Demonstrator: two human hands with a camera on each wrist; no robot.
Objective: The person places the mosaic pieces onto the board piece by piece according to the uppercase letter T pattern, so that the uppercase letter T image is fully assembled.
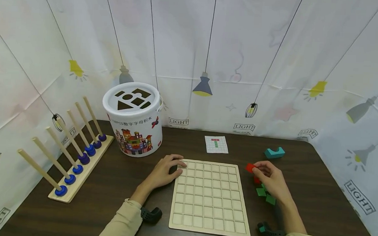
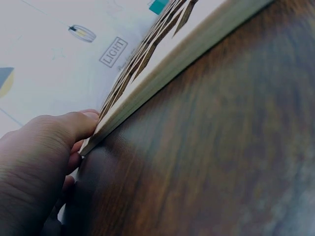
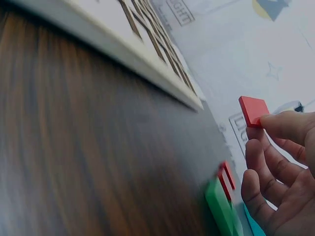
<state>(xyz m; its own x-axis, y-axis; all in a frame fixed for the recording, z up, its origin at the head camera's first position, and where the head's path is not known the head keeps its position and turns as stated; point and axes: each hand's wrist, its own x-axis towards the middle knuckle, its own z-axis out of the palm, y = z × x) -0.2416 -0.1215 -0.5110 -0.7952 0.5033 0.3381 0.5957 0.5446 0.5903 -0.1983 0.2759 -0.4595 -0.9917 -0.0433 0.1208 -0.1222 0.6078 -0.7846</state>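
A red square tile (image 1: 250,167) is pinched between the thumb and fingers of my right hand (image 1: 271,178), above the table just right of the wooden grid board (image 1: 208,199). The right wrist view shows the tile (image 3: 254,111) raised at the fingertips, the other fingers loosely bent. Below that hand lie another red tile (image 1: 256,180) and several green tiles (image 1: 261,192), partly hidden by it. My left hand (image 1: 165,171) rests at the board's upper left corner, fingers relaxed. Its thumb touches the board's edge (image 2: 162,73) in the left wrist view. No tiles sit on the grid.
Behind the board lies a pattern card (image 1: 216,145) with red and green squares. A teal arch block (image 1: 274,153) is at the right rear. At the left stand a white lidded bucket (image 1: 135,121) and a wooden peg rack (image 1: 78,178) with blue rings.
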